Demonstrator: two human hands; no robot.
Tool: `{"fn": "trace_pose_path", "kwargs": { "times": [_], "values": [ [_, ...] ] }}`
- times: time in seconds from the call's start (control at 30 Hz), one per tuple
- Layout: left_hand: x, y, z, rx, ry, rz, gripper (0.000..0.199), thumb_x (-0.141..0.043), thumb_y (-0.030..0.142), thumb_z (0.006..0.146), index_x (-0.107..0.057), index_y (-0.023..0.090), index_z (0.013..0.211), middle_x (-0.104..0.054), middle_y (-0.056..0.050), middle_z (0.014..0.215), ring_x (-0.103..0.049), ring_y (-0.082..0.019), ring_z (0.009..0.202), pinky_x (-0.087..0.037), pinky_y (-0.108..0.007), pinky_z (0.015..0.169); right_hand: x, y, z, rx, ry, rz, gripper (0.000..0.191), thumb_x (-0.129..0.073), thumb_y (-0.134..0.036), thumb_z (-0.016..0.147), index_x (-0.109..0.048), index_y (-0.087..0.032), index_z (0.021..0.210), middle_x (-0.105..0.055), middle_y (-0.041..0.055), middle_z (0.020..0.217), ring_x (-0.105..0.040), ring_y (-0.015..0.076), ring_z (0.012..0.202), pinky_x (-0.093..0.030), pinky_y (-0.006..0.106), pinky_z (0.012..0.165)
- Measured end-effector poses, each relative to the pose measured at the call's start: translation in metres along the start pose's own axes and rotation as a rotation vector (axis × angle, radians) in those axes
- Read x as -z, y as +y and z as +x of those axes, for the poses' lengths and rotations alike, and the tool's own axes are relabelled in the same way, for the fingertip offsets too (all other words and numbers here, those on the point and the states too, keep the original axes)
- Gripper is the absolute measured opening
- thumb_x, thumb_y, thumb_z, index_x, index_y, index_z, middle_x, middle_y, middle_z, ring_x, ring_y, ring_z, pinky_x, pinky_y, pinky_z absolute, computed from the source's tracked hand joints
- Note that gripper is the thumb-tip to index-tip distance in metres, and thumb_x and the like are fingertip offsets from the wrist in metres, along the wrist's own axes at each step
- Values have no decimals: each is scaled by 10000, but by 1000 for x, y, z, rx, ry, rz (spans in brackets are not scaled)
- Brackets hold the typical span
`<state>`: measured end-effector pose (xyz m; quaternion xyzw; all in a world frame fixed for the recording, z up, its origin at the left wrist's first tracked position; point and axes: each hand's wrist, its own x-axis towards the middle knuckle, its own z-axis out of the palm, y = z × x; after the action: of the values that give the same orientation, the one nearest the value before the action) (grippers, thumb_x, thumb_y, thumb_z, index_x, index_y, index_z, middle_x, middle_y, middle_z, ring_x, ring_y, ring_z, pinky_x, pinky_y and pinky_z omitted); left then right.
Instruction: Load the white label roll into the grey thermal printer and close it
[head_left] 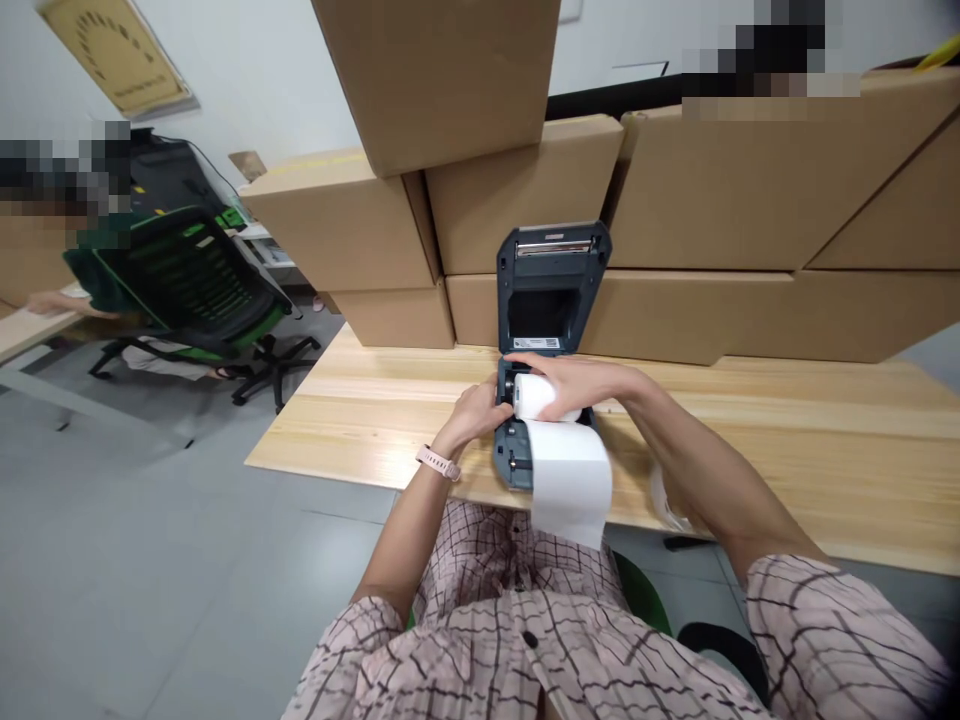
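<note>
A dark grey label printer [514,470] stands on the wooden table in front of me, its lid [553,265] tilted up and back. A white paper roll [531,396] lies across its inside, and a wide strip of paper [570,480] hangs from it over the front and past the table edge. My right hand [581,385] grips the roll from above and the right, fingers over the far side and thumb at the near side. At the printer's left wall, my left hand [478,410] holds the edge, with its thumb reaching inside close to the roll's left end.
Stacked cardboard boxes [697,190] line the back of the table [360,410]. A round white thing [664,500], partly hidden, is beneath my right forearm. To the left are a black and green office chair [187,270] and a seated person [97,260] at another table.
</note>
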<state>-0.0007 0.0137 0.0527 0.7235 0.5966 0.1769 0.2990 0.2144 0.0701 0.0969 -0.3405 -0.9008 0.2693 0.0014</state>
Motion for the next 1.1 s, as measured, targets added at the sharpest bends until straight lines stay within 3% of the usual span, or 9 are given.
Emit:
{"fn": "trace_pose_path", "kwargs": {
  "times": [0.1, 0.17, 0.3, 0.47, 0.57, 0.7, 0.83, 0.93, 1.1],
  "values": [
    [-2, -2, -1, -2, 18, -49, 529, -573, 224, 791, -663, 145, 1307, -735, -57, 820, -620, -234, 718, -440, -312, 691, 22, 9, -43, 175, 103, 211, 1143, -837, -470, 729, -285, -215, 1697, -553, 156, 1599, -591, 363, 1407, -491, 462, 1176],
    [-3, -4, -3, -14, 34, -80, 512, -574, 226, 790, -672, 153, 1287, -712, -37, 786, -592, -216, 691, -429, -303, 677, 33, 20, -75, 180, 204, 304, 1153, -866, -498, 729, -281, -274, 1698, -597, 131, 1540, -643, 338, 1340, -533, 446, 1133],
    [-4, -5, -3, 1, 45, -136, 522, -573, 214, 776, -670, 156, 1286, -627, 8, 681, -534, -185, 617, -367, -279, 614, 36, 48, -120, -22, 440, 340, 1090, -865, -461, 749, -318, -344, 1685, -664, 119, 1435, -728, 331, 1186, -621, 461, 983],
    [-5, -5, -3, 25, 36, -184, 570, -576, 193, 756, -664, 157, 1318, -615, 21, 641, -523, -180, 586, -364, -276, 610, 12, 81, -114, -269, 588, 383, 1085, -819, -383, 766, -281, -268, 1702, -638, 163, 1496, -758, 359, 1120, -646, 529, 917],
    [-5, -5, -3, 19, 44, -212, 570, -571, 194, 747, -674, 151, 1306, -594, 30, 618, -507, -172, 572, -361, -272, 598, -4, 96, -94, -273, 594, 470, 1114, -820, -375, 753, -259, -209, 1702, -576, 200, 1568, -748, 350, 1158, -633, 506, 967],
    [-6, -7, -3, 12, 41, -225, 588, -557, 215, 754, -669, 152, 1329, -519, 58, 554, -465, -156, 521, -312, -260, 549, -23, 105, -69, -254, 500, 550, 1169, -842, -403, 749, -214, -160, 1704, -577, 226, 1562, -732, 344, 1203, -598, 510, 1047],
    [-6, -8, -3, 13, 39, -242, 645, -567, 205, 747, -647, 133, 1383, -504, 69, 539, -451, -144, 509, -315, -253, 548, -33, 111, -64, -251, 449, 603, 1216, -866, -434, 753, -178, -128, 1708, -578, 229, 1566, -629, 359, 1385, -483, 536, 1201],
    [-6, -9, -3, 25, 31, -239, 675, -567, 211, 757, -622, 128, 1424, -509, 68, 541, -460, -145, 513, -313, -251, 548, -35, 122, -91, -223, 453, 668, 1211, -852, -459, 794, -127, -195, 1727, -541, 208, 1618, -553, 351, 1485, -438, 561, 1242],
    [-8, -12, -1, 12, 39, -269, 662, -568, 214, 750, -632, 148, 1406, -533, 64, 574, -455, -140, 524, -338, -245, 559, -57, 129, -164, -217, 552, 881, 790, -792, -472, 876, -453, -382, 1584, -545, 126, 1640, -514, 332, 1528, -543, 595, 1147]
  ]
}}
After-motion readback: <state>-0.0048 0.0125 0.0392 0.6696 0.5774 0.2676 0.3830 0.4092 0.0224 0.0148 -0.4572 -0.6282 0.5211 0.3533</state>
